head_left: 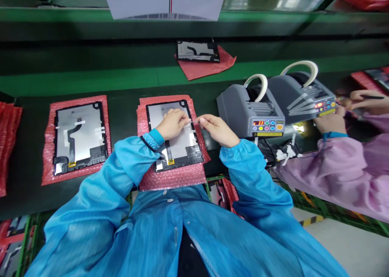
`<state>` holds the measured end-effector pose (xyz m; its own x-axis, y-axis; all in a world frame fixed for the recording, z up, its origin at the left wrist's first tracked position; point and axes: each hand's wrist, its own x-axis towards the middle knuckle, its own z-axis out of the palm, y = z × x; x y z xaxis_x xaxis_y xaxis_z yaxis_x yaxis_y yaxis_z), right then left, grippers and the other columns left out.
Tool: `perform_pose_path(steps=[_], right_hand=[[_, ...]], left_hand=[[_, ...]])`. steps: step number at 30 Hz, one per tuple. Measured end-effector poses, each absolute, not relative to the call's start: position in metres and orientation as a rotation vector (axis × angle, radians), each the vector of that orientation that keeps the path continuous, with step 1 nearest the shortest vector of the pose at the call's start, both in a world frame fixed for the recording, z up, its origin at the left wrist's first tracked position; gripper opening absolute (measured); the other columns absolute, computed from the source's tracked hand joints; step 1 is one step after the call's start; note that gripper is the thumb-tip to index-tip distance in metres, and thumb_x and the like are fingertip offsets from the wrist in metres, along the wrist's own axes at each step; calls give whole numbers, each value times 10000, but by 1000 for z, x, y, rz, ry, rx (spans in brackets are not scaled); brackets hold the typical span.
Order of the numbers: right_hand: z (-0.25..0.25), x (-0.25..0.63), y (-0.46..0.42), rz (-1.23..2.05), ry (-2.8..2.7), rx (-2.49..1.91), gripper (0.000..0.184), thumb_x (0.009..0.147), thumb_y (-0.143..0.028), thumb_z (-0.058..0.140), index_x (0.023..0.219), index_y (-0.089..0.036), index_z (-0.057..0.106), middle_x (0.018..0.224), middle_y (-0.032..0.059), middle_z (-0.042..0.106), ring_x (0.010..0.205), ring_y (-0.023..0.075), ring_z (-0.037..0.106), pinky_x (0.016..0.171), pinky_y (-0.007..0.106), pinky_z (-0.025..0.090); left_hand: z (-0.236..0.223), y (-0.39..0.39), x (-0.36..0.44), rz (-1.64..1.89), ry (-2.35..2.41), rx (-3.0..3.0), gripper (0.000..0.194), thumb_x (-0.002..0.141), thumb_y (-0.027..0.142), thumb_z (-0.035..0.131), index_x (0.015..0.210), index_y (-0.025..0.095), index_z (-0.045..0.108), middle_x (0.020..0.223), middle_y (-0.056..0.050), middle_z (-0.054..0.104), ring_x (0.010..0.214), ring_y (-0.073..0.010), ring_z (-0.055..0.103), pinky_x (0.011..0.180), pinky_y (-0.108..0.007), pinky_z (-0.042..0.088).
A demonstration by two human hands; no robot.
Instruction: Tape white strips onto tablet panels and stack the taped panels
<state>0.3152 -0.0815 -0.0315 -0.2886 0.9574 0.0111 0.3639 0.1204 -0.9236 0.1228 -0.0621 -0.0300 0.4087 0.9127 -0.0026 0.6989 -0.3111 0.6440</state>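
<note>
The tablet panel (pixel 179 147) lies flat on a sheet of red bubble wrap (pixel 170 180), directly under both grips. It has a silver back and black edges. A small yellow label (pixel 170 161) sits near its lower edge, but I cannot read any writing on it. The left hand (pixel 173 124) is over the upper part of the panel, and the right hand (pixel 218 130) comes in from the right, just beside the panel's edge. Both grips are narrow: fingers and thumbs pinch together at a thin strip of tape (pixel 192 125) above the panel.

Left of the grips, a second panel (pixel 80 137) lies on its own red wrap. Ahead of them, a third panel (pixel 197 50) lies on a red sheet (pixel 226 62). To the right stand two grey tape machines (pixel 251 111). The nearer one has a red display (pixel 258 122) that reads 33, with coloured buttons beside it. Further right, a co-worker's hand (pixel 361 101) in a pink sleeve (pixel 334 163) holds a thin black object (pixel 372 96).
</note>
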Motion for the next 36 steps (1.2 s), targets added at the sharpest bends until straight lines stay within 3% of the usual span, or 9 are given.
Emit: perform_pose_path(steps=[7,14,30,36], right_hand=[[-43,312,-73,1145,-1686,-1315,316,737,-487,676,730,-186,581,692,-2,593,664,139,528,669,290,439],[-53,308,-72,1021,-1833,-1432,114,772,-253,595,685,-197,548,667,-17,563,642,137,488,654,275,384],[-56,304,-71,1000,-1901,-1548,123,767,-203,596,659,-181,541,635,-26,546,611,116,474,628,253,369],[-55,305,-67,1487,-1448,-1693,287,739,-250,729,578,-171,504,449,-61,464,411,57,403,414,191,257]], left_hand=[[-31,-61,123,420,1390,2082,204,918,293,484,813,180,618,850,-44,627,884,-211,539,885,-396,410],[-38,-67,134,294,1603,2163,252,918,304,482,780,160,636,956,-118,623,1057,-319,498,879,-476,389],[-40,-77,137,222,1628,2275,261,946,265,452,919,113,661,1030,-154,610,1114,-333,466,913,-463,352],[-40,-76,135,294,1612,2208,167,869,306,602,857,150,658,988,-114,618,1076,-306,475,903,-438,349]])
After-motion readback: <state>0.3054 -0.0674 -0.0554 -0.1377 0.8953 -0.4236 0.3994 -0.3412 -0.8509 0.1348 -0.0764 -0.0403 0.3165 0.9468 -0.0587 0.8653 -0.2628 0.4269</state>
